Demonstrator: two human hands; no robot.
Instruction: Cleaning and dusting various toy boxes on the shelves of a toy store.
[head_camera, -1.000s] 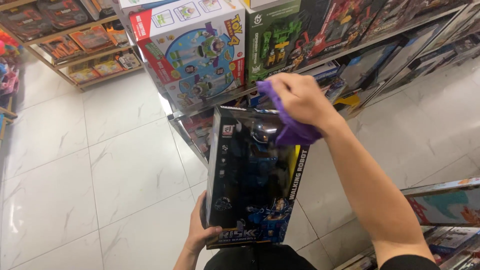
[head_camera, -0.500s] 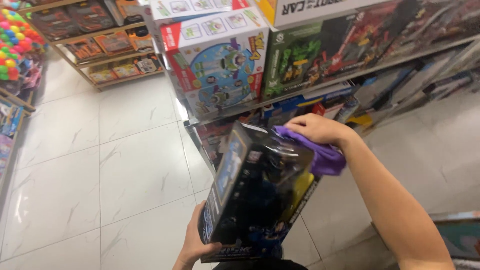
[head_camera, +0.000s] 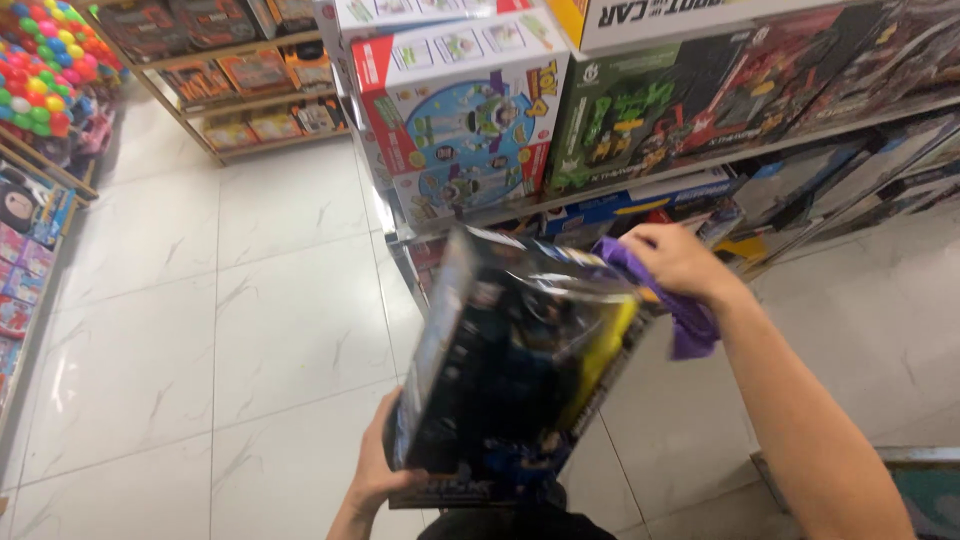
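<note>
I hold a tall black toy box (head_camera: 500, 370) with a clear window, tilted and blurred, in front of me. My left hand (head_camera: 375, 465) grips its lower left corner from below. At the box's upper right corner, my right hand (head_camera: 675, 262) clutches a purple cloth (head_camera: 680, 310), which hangs down past the wrist. Through the window I can make out dark shapes and a yellow part, too blurred to tell more.
A shelf unit (head_camera: 640, 190) straight ahead carries large toy boxes: a white and red one (head_camera: 460, 110), a green one (head_camera: 625, 120), red ones further right. More shelves with boxes stand at the back left (head_camera: 230, 90). Coloured balls (head_camera: 40, 80) sit far left. White tiled floor (head_camera: 250, 330) lies between.
The box has turned, its front now swinging toward the right and its side edge facing me. My right hand with the cloth slid along the top toward the right.
</note>
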